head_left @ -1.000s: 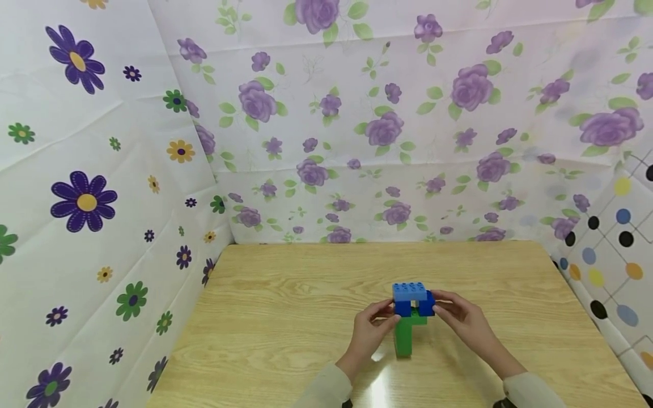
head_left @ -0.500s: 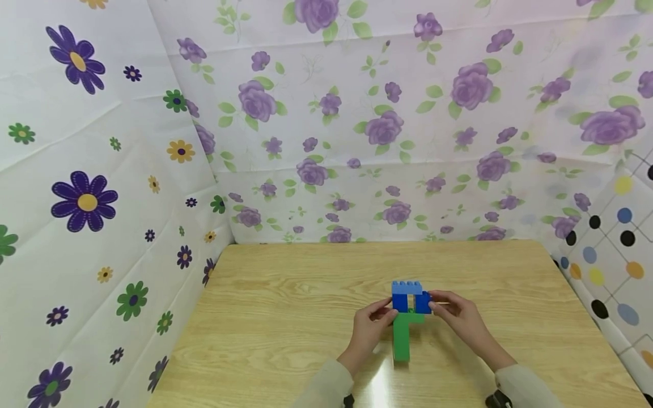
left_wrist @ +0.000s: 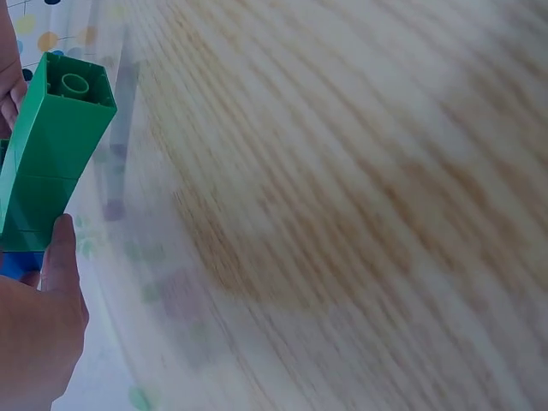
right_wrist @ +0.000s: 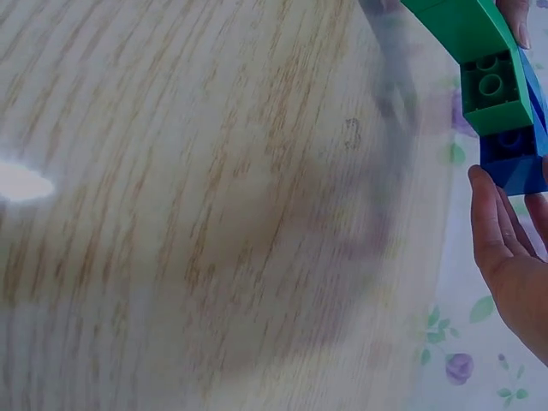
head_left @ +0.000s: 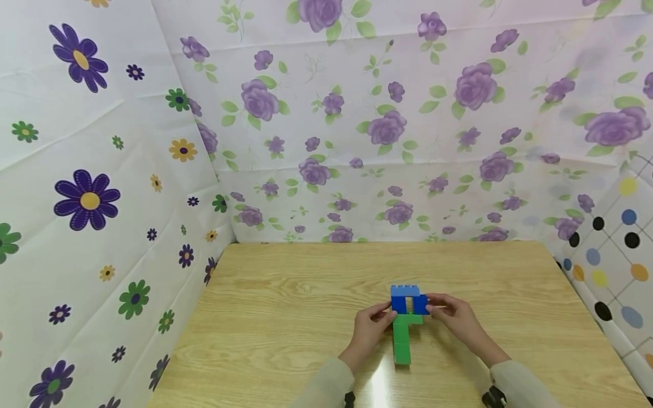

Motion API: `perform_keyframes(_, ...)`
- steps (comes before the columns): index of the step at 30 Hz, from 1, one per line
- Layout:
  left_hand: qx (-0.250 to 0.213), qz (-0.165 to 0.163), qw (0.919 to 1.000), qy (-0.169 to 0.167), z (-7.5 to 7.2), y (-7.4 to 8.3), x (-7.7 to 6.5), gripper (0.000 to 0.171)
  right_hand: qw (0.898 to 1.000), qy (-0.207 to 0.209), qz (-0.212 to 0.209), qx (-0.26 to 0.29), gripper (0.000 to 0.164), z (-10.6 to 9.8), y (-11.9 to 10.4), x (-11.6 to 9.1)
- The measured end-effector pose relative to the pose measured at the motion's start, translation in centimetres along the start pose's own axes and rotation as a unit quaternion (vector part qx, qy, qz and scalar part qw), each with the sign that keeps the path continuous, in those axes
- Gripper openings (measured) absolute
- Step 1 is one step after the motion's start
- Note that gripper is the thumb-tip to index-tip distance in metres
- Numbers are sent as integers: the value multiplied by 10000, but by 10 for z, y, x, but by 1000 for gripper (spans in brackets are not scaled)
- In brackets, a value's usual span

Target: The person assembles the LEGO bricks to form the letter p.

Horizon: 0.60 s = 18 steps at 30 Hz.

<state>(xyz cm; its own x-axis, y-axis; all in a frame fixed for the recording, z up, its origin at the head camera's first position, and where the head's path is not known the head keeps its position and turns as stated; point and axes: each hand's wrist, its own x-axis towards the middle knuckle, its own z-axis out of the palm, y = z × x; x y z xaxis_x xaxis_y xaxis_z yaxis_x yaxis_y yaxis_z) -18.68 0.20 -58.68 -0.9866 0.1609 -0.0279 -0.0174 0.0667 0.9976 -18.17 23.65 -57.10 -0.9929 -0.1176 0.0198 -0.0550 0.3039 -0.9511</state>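
Observation:
A toy building-brick structure hangs between my two hands. Its light blue top brick (head_left: 405, 291) spans a pair of dark blue bricks (head_left: 399, 305), with a gap between them. Below is a green column (head_left: 401, 343) with a short green arm jutting right. My left hand (head_left: 370, 333) pinches the structure's left side, where blue meets green. At the right end, my right hand (head_left: 462, 324) pinches the outer dark blue brick (right_wrist: 514, 174). The left wrist view shows the column's hollow underside (left_wrist: 77, 84); the right wrist view shows the hollow underside of the green arm (right_wrist: 492, 86).
A wood-grain table (head_left: 285, 317) lies beneath the hands. Floral cloth (head_left: 316, 170) hangs behind it, daisy-print cloth (head_left: 87, 266) on the left and dotted cloth (head_left: 604, 272) on the right.
The structure has tilted, so its top studs show less and its front shows more. It and the right hand have shifted slightly left; both hands keep their hold.

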Motion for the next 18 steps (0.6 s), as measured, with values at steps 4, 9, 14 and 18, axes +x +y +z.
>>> perform_keyframes(4, 139, -29, 9999, -23, 0, -2, 1, 32, 9999, -123, 24, -86, 43, -1, 2, -1)
perform_keyframes(9, 226, -7, 9997, -44, 1, -4, 2, 31, 9996, -181, -37, -222, 44, -1, 5, 0)
perform_keyframes(14, 447, 75, 9990, -52, 0, -3, 2, 31, 9991, -248, -107, -323, 44, 1, 11, 4)
perform_keyframes(18, 599, 0, 9982, -39, 0, -3, 3, 31, 9991, -273, 49, -323, 44, 2, 13, 7)
